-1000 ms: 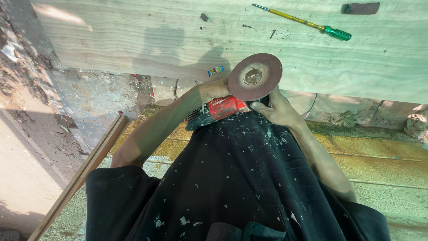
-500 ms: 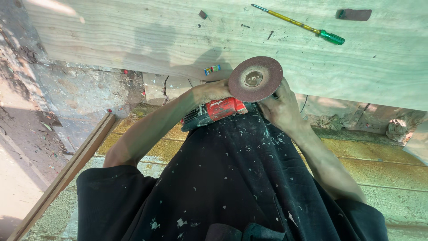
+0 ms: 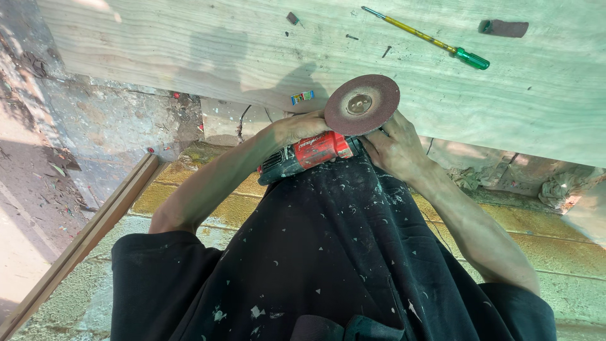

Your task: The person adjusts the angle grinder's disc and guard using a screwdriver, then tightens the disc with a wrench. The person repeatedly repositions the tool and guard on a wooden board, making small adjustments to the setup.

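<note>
At mid-frame both hands grip the red grinder against the black shirt: left hand wrapped around its body, right hand closed at its head. Its disc faces up, overlapping the plank edge; a screwdriver lies upper right.

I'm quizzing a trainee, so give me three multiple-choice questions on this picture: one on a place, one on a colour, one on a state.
1. Where does the screwdriver lie?
A on the plank
B on the floor
C in a hand

2. What colour is the grinder body?
A blue
B red
C yellow

3. How is the grinder held?
A left hand alone
B lying loose
C both hands

Answers: 1 A, it rests on the plank's top, beyond the disc. 2 B, red casing shows between the hands. 3 C, the right hand grips it too.
</note>
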